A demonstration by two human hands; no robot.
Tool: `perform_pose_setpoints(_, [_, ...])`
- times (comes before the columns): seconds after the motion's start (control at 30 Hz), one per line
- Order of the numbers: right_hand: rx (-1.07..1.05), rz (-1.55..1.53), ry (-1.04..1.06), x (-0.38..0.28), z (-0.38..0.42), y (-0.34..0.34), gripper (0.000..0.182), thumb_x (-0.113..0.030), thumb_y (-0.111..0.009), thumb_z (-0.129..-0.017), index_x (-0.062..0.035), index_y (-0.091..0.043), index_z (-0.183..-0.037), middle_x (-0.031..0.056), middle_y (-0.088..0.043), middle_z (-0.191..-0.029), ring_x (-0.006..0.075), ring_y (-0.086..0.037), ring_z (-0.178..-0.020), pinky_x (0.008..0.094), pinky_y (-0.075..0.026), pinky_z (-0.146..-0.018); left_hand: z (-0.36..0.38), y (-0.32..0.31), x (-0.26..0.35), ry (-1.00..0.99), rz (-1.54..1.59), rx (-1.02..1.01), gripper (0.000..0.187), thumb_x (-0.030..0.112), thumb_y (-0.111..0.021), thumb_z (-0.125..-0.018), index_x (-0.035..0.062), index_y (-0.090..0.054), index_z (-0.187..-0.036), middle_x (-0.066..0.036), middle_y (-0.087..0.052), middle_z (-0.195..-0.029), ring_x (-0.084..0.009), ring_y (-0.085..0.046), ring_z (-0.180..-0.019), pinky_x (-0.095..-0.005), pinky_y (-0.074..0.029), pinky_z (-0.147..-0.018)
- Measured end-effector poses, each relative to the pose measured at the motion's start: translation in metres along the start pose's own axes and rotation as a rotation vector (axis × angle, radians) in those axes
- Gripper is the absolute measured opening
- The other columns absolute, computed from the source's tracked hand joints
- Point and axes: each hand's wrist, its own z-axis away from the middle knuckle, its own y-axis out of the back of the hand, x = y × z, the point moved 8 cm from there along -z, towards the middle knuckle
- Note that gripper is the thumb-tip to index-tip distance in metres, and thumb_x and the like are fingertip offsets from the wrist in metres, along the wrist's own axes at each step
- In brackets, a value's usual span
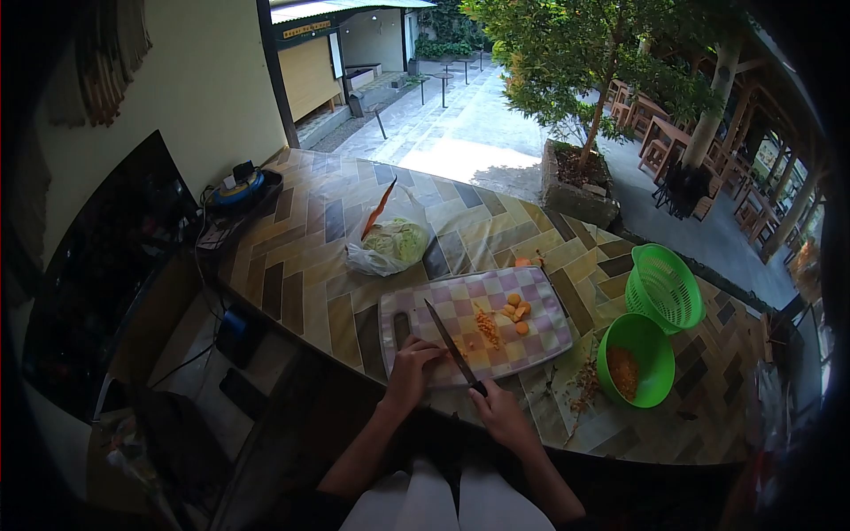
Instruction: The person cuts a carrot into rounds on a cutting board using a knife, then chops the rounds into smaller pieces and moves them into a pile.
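My right hand (498,412) grips the dark handle of a kitchen knife (450,339), its blade slanting up and left over the checkered cutting board (540,292). Beside the blade, my left hand (413,365) presses curled fingers down on the board's near left part; what lies under them is hidden. Small diced orange bits (486,329), apparently carrot, lie right of the knife. Several thicker carrot chunks (514,307) sit farther right on the board. A green bowl (660,372) holding finely cut orange-brown bits stands to the right.
Behind the board sits a plastic bag (387,257) with cabbage (396,241) and a carrot (379,209). A green colander (670,288) stands behind the bowl. Scraps (584,382) litter the tiled table (328,301). A dark screen (111,257) and cables are at left.
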Motion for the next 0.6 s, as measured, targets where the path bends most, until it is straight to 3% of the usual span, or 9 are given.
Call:
perform_pose_setpoints(0.07, [0.001, -0.013, 0.003, -0.001, -0.001, 0.002, 0.032, -0.028, -0.05, -0.101, 0.0039, -0.053, -0.103, 0.0299, -0.064, -0.084, 0.049, -0.061, -0.085, 0.0538, -0.046, -0.071, 0.001, -0.001, 0.001, 0.019, 0.024, 0.002, 0.026, -0.004, -0.071, -0.075, 0.0052, -0.076, -0.099, -0.012, -0.071, -0.095, -0.0283, -0.064, -0.095, -0.0361, -0.052, -0.084])
perform_pose_setpoints(0.2, [0.002, -0.014, 0.009, 0.001, 0.0, 0.004, 0.03, -0.024, -0.052, -0.1, 0.0047, -0.054, -0.108, 0.0274, -0.062, -0.081, 0.0447, -0.062, -0.079, 0.0466, -0.046, -0.068, 0.004, -0.003, -0.007, 0.217, 0.124, -0.047, 0.028, -0.005, -0.071, -0.076, 0.0057, -0.075, -0.102, -0.013, -0.072, -0.095, -0.029, -0.065, -0.093, -0.0372, -0.053, -0.083])
perform_pose_setpoints(0.4, [0.013, -0.019, 0.028, 0.002, 0.002, 0.007, 0.031, -0.025, -0.052, -0.1, 0.0043, -0.054, -0.11, 0.0279, -0.063, -0.084, 0.0464, -0.062, -0.083, 0.048, -0.046, -0.07, 0.0, 0.007, 0.001, 0.072, 0.096, 0.097, 0.027, -0.003, -0.073, -0.074, 0.0069, -0.076, -0.1, -0.01, -0.072, -0.089, -0.0283, -0.064, -0.091, -0.037, -0.052, -0.082])
perform_pose_setpoints(0.6, [-0.007, 0.024, -0.005, 0.004, 0.003, 0.003, 0.031, -0.026, -0.052, -0.1, 0.0042, -0.054, -0.106, 0.0292, -0.063, -0.084, 0.048, -0.061, -0.084, 0.0495, -0.046, -0.071, 0.001, 0.005, -0.008, 0.066, -0.023, 0.041, 0.016, 0.004, -0.077, -0.072, 0.0052, -0.076, -0.088, -0.009, -0.072, -0.088, -0.028, -0.062, -0.093, -0.0371, -0.051, -0.083])
